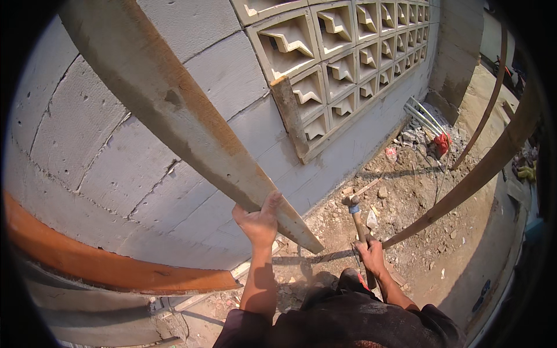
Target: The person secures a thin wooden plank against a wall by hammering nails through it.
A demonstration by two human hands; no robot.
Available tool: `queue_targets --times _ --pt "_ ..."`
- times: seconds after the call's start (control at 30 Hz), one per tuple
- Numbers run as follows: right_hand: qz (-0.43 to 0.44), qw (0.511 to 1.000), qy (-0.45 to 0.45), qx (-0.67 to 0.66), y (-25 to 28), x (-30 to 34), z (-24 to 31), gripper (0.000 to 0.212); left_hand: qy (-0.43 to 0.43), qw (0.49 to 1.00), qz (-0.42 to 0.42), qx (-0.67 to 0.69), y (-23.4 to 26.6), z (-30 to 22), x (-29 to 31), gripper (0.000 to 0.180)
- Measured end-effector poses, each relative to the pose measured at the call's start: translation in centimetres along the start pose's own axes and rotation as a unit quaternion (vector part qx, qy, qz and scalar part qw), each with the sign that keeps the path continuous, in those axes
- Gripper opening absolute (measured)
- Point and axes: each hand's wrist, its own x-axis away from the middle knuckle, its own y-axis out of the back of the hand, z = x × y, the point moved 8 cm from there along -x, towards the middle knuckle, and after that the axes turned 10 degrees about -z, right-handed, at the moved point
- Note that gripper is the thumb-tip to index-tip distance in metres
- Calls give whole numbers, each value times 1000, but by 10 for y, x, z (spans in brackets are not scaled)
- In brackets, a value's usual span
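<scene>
A long weathered wooden plank (pixel 191 122) slants from the upper left down toward the middle, close to the block wall. My left hand (pixel 259 223) is closed around the plank near its lower end, thumb on the face toward me. In my right hand (pixel 370 253) is a hammer (pixel 356 218), gripped by its wooden handle with the head pointing away from me. Blue wrapping shows on the handle just below the metal head. The handle's lower end hangs beside my leg.
The pale block wall (pixel 145 156) holds a panel of vent blocks (pixel 339 69), with a short board (pixel 289 116) upright at its edge. Bamboo poles (pixel 464 188) slant across the right. Rubble (pixel 406 214) covers the ground, with white pipes (pixel 425 118) and a red bag (pixel 442 143) farther off. An orange board (pixel 116 258) lies lower left.
</scene>
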Motion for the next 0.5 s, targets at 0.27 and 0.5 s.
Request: queue_targets --times 0.27,0.5 --pt "77 979 183 -53 -25 -23 192 25 -100 993 46 36 -59 -163 -108 48" --pt "81 899 394 -170 -39 -78 290 19 -176 978 35 104 -147 -248 -196 63"
